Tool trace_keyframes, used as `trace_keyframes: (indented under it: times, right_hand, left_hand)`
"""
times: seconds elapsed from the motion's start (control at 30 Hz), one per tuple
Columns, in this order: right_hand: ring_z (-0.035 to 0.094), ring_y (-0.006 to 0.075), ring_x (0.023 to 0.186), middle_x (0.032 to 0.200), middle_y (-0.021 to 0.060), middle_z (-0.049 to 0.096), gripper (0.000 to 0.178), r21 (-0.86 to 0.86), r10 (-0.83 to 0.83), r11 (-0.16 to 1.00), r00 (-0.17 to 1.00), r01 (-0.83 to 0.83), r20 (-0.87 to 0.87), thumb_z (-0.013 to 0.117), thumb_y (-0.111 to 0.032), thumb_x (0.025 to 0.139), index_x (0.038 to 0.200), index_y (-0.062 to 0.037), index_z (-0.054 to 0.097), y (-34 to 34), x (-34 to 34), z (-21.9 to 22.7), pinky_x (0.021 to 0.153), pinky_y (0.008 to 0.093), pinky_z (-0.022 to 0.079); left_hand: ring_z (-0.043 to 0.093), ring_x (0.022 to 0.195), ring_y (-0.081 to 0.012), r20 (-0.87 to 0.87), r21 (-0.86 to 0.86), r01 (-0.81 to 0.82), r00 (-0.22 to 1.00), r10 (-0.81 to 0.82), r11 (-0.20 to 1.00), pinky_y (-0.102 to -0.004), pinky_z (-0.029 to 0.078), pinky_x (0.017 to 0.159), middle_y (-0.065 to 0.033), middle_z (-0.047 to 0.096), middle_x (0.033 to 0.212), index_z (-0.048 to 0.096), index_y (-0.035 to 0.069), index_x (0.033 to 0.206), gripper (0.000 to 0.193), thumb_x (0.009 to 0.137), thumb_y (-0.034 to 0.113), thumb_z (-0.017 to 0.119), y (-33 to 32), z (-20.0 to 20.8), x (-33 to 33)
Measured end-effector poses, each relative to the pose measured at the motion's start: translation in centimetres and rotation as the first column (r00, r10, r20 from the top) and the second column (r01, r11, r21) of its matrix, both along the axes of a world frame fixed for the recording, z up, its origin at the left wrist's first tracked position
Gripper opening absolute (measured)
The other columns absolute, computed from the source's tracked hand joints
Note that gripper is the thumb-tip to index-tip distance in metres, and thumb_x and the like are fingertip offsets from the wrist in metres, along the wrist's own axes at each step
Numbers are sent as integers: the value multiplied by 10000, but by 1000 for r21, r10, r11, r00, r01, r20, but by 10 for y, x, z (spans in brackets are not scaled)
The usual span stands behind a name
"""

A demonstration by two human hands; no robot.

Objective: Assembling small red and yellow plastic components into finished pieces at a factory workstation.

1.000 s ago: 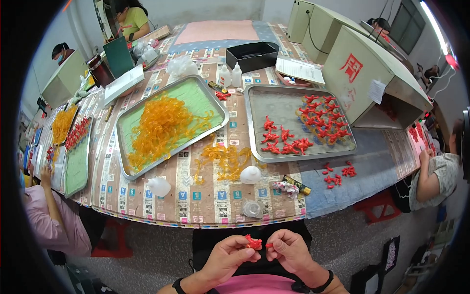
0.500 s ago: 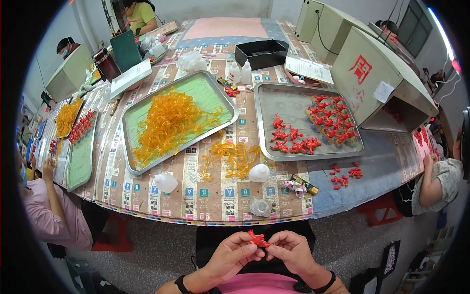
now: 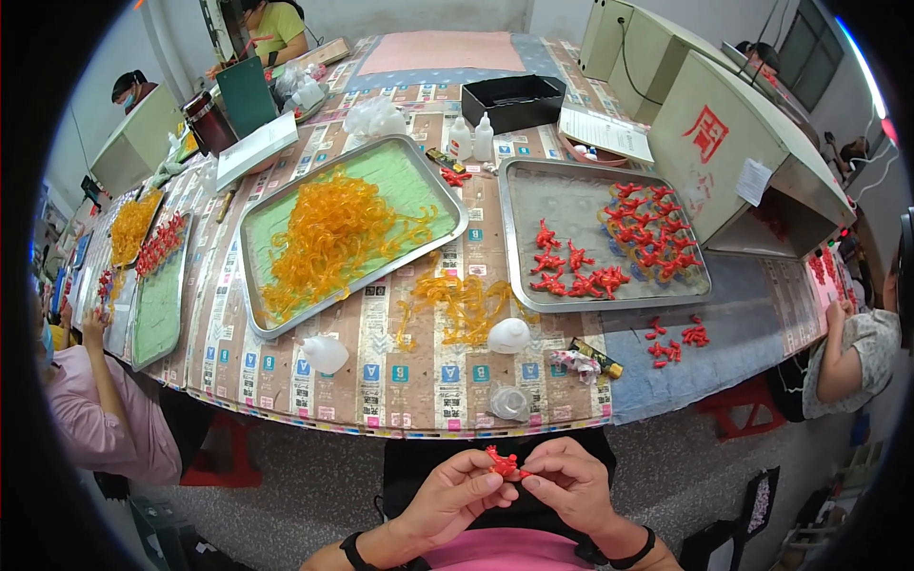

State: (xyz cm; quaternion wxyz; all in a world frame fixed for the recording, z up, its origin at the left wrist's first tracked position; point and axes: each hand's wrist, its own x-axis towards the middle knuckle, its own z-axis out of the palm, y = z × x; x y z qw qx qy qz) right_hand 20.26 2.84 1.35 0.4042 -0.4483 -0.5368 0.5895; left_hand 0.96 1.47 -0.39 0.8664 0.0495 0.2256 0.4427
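Note:
Over my lap, in front of the table edge, my left hand [image 3: 453, 493] pinches a small red plastic figure [image 3: 501, 462] between thumb and fingertips. My right hand [image 3: 573, 487] is closed on the figure's right end, thumb and index finger pressed on a small red limb. The fingertips hide part of the figure. On the grey metal tray [image 3: 609, 305] ahead to the right lie several similar red figures [image 3: 577, 255], and a cluster of them rests on yellow-orange pieces. Loose small red parts [image 3: 695, 335] lie on a blue cloth [image 3: 657, 381] nearer me.
A green-lined tray [image 3: 405, 157] bears a heap of orange stretchy strands [image 3: 328, 233]; more strands [image 3: 457, 305] lie on the table. White squeeze bottles [image 3: 326, 354], a glue tube [image 3: 598, 358] and a clear round container [image 3: 509, 403] stand near the edge. Co-workers [image 3: 105, 409] sit at both sides.
My right fingers have shifted slightly and bent more around the figure's right end. The left hand keeps its hold on the figure. The whole view has shifted a little.

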Motion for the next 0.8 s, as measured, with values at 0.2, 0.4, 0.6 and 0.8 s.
trace_keyframes:
  times: [0.2, 0.4, 0.6, 0.8]
  right_hand:
    - [614, 126, 762, 931, 94, 598, 164, -229, -4, 973, 980, -43, -201, 637, -28, 849, 998, 28, 602, 0, 0, 2, 680, 235, 518]
    - [610, 116, 785, 932, 74, 606, 214, -286, 17, 951, 946, -115, -323, 637, -59, 860, 1045, 24, 568, 0, 2, -5, 692, 235, 516]
    - [623, 115, 833, 950, 70, 618, 229, -225, 44, 970, 974, -95, -221, 656, -44, 842, 1054, 29, 607, 0, -2, -5, 726, 227, 522]
    - [642, 162, 777, 915, 125, 626, 183, -89, 33, 995, 999, -33, -8, 653, 35, 808, 990, 39, 646, 3, -6, 9, 711, 264, 542]
  left_hand:
    - [632, 912, -182, -4, 6, 10, 1000, -10, 1000, -286, 531, 804, -136, 614, 1073, 555, 33, 1058, 147, 912, 50, 547, 0, 1, -1]
    - [624, 913, -187, -34, 13, 31, 999, -31, 999, -313, 505, 817, -129, 618, 1069, 558, 62, 1059, 143, 917, 60, 536, -2, 1, -3]
    - [630, 928, -201, -32, 15, 25, 999, -25, 1000, -315, 518, 825, -141, 614, 1072, 552, 53, 1069, 154, 916, 55, 535, -4, -1, -5]
    - [632, 940, -214, -41, 33, 20, 999, -18, 999, -322, 523, 826, -155, 611, 1079, 553, 53, 1067, 154, 913, 51, 537, -5, 0, -7]
